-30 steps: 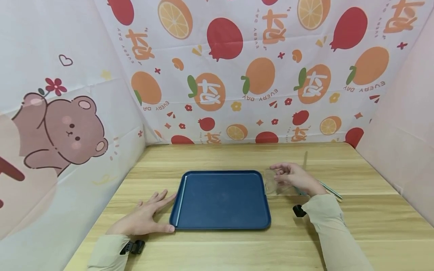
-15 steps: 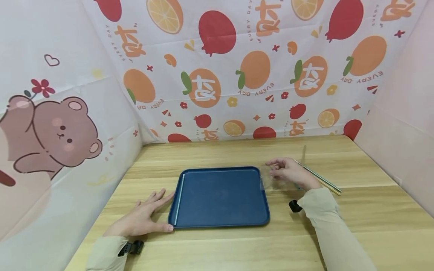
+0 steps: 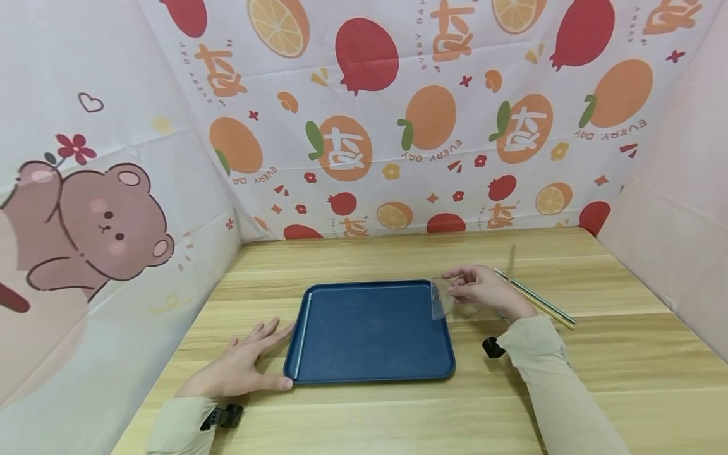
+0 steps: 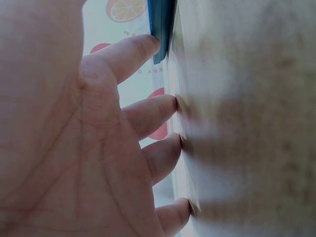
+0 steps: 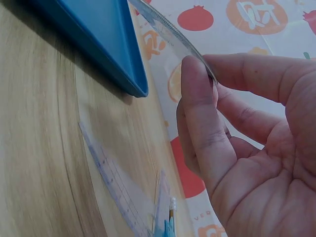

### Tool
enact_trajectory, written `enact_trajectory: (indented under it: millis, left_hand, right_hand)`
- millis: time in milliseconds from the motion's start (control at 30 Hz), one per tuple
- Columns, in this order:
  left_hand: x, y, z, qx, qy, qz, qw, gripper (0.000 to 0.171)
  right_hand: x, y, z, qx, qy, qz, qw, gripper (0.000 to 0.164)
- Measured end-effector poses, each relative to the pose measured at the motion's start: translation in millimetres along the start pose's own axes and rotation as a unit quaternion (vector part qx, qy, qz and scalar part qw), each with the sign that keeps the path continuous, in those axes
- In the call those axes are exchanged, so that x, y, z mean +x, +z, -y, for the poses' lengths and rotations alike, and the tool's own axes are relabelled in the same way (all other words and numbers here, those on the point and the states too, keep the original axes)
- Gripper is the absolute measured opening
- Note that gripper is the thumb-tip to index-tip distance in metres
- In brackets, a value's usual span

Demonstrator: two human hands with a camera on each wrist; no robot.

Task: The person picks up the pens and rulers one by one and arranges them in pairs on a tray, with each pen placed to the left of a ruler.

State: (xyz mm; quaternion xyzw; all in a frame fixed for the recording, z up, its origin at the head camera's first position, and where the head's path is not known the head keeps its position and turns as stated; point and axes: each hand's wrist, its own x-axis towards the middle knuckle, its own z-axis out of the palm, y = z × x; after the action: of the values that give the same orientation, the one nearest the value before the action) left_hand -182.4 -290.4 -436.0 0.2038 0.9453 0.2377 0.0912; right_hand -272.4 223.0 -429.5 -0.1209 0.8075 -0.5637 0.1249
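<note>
On a light wood-grain table (image 3: 364, 417), a dark blue rectangular tray (image 3: 372, 335) lies flat in the middle, its long sides running left to right. The person's left hand (image 3: 239, 366) rests at the tray's left end, fingers spread and nearly straight: the thumb touches the near left corner, the index finger touches the left rim, and the other fingertips rest on the wood. It holds nothing. The right hand (image 3: 489, 291) is raised beyond the tray's right side, with thumb and index finger closed in a pinch on a clear plastic piece (image 3: 438, 300), gradations showing along its curved edge.

The key relation is between this piece and the tray: it reaches leftward from the right fingertips and overlaps the far part of the right rim. Its straight edge runs front to back, roughly in line with the tray's short side. The right hand is much the nearer. Whether piece and rim touch cannot be told.

Below the right hand lies a clear ruled strip (image 5: 111, 182). Smallest are the slim pencils: one pale green pencil (image 3: 303, 335) inside the tray along its left side, a dark green pencil (image 3: 546, 303) and a yellow pencil (image 3: 540, 305) angled on the wood at right.
</note>
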Motion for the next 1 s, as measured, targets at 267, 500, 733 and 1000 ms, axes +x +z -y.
enact_trajectory:
  millis: [267, 500, 733, 1000]
  left_hand:
    - [-1.4, -1.2, 0.1, 0.010, 0.001, -0.003, 1.0000, 0.108]
    - [-2.9, -1.2, 1.6, 0.016, 0.002, -0.005, 0.9999, 0.108]
    - [-5.0, -2.1, 2.3, 0.012, 0.001, -0.004, 0.9999, 0.108]
    - [-4.2, -1.3, 4.5, 0.017, 0.003, -0.007, 0.9998, 0.108]
  right_hand:
    - [7, 9, 6, -0.001, 0.008, 0.003, 1.000, 0.044]
    - [10, 20, 12, 0.002, 0.001, 0.022, 1.000, 0.046]
    - [17, 28, 16, -0.001, -0.002, 0.029, 1.000, 0.045]
    - [22, 41, 20, -0.001, -0.003, 0.025, 1.000, 0.044]
